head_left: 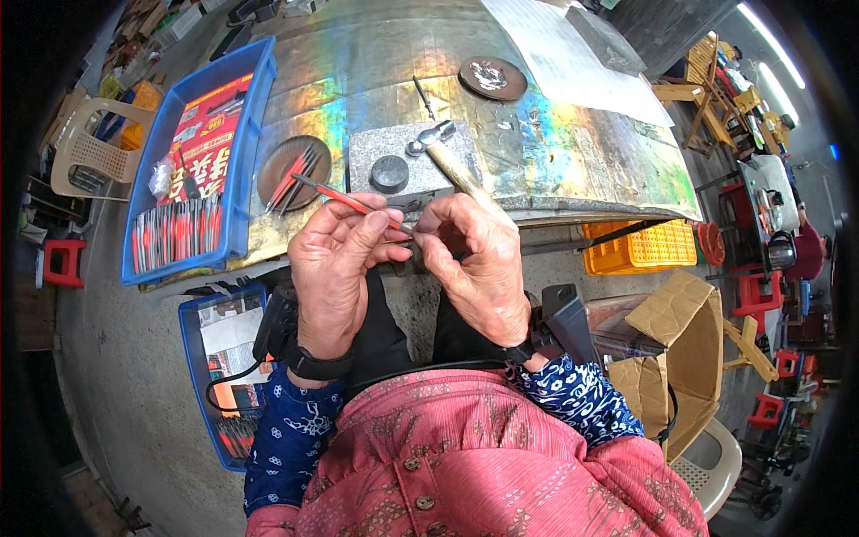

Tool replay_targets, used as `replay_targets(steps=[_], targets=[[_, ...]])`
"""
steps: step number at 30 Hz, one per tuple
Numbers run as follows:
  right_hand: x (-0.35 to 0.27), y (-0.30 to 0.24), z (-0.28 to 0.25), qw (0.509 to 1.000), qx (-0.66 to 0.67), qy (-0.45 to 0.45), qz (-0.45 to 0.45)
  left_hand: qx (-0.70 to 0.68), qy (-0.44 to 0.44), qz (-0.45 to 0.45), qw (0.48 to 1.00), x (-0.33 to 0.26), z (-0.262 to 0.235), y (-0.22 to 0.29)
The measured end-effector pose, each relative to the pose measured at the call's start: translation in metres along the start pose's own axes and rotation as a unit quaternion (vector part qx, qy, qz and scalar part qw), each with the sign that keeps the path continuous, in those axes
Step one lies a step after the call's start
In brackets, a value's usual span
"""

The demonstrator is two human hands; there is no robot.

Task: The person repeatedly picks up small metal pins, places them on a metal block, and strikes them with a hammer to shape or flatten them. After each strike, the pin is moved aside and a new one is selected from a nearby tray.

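Note:
My left hand (333, 273) is closed around a slim red-and-black pointed tool (344, 199); its exact kind I cannot make out. The tool slants up to the left, its dark tip over a brown round dish. At its lower right end, the fingers of my right hand (483, 268) are pinched together; the fingertips hide what lies between them. Several similar red-and-black tools (295, 182) lie in the brown dish (273, 163). Just beyond my hands is a speckled stone slab (365, 148) bearing a round black block (389, 173). A hammer (458, 174) rests across the slab, handle toward me.
On the table's left stands a blue tray (257, 116) with rows of red-and-black tools. A dark pointed rod (423, 98) and a round plate (517, 85) lie farther back. Below are another blue tray (191, 358), a yellow crate (640, 251) and an open cardboard box (693, 331).

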State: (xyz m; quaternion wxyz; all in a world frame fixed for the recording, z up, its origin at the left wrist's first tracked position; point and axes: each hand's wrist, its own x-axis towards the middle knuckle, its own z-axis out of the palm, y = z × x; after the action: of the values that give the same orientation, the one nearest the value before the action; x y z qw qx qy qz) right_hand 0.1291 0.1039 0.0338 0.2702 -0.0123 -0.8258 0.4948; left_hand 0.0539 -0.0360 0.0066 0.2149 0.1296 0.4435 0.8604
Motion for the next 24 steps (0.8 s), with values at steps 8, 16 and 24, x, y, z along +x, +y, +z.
replay_targets(steps=[8, 16, 24], targets=[[-0.007, 0.006, 0.004, 0.998, -0.061, -0.013, -0.017, -0.066, 0.004, -0.032, 0.997, 0.0, -0.007, -0.002], [0.001, 0.011, 0.014, 0.996, -0.088, 0.007, -0.022, -0.02, 0.011, -0.013, 1.0, 0.008, -0.009, -0.003], [0.018, 0.018, 0.001, 0.981, -0.178, 0.011, -0.079, -0.03, 0.005, 0.019, 0.999, 0.03, -0.012, -0.004]])
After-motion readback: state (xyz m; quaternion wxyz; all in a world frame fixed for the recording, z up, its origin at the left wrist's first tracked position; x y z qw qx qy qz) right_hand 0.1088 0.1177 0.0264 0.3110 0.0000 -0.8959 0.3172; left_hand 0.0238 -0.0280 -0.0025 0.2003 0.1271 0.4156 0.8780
